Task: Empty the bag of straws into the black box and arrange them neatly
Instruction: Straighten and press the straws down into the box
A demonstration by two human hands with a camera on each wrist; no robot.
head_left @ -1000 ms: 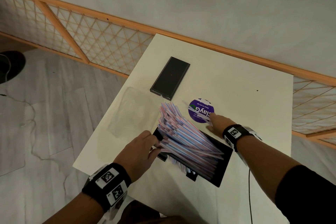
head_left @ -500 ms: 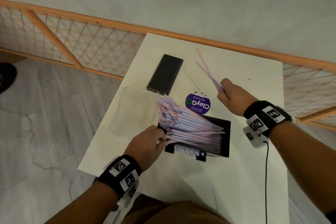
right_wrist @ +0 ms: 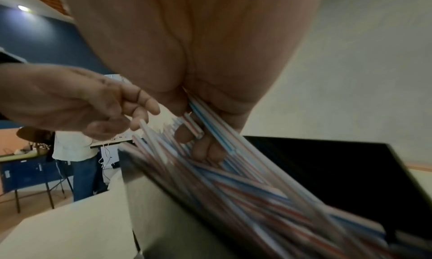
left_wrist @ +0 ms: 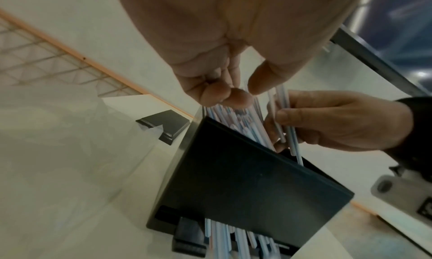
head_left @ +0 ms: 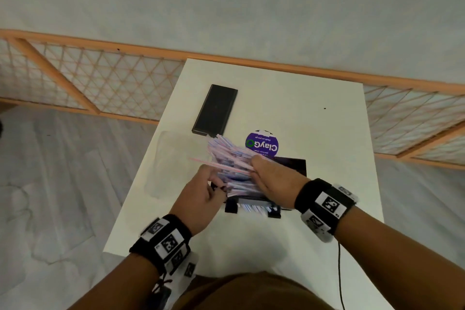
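Observation:
A black box (head_left: 293,165) stands near the table's front edge, with a fanned pile of striped straws (head_left: 227,152) leaning out of it to the left. My right hand (head_left: 266,175) is over the box and grips a few straws (right_wrist: 210,123) laid against the pile. At the box's left end, my left hand (head_left: 214,190) has its fingers curled round the straws' upper ends (left_wrist: 236,113). In the left wrist view the box (left_wrist: 245,180) shows its dark side, with straw ends poking out of the bottom slot. The empty clear bag (head_left: 171,158) lies flat to the left.
A black lid (head_left: 215,109) lies further back on the white table (head_left: 314,121), beside a round purple sticker (head_left: 262,144). A cable (head_left: 339,272) hangs from my right wrist. A wooden lattice rail (head_left: 100,83) runs behind the table. A person stands in the background of the right wrist view.
My right hand, raised over the far table with a few straws, has come down onto the pile in the box. My left hand stays at the box's left end.

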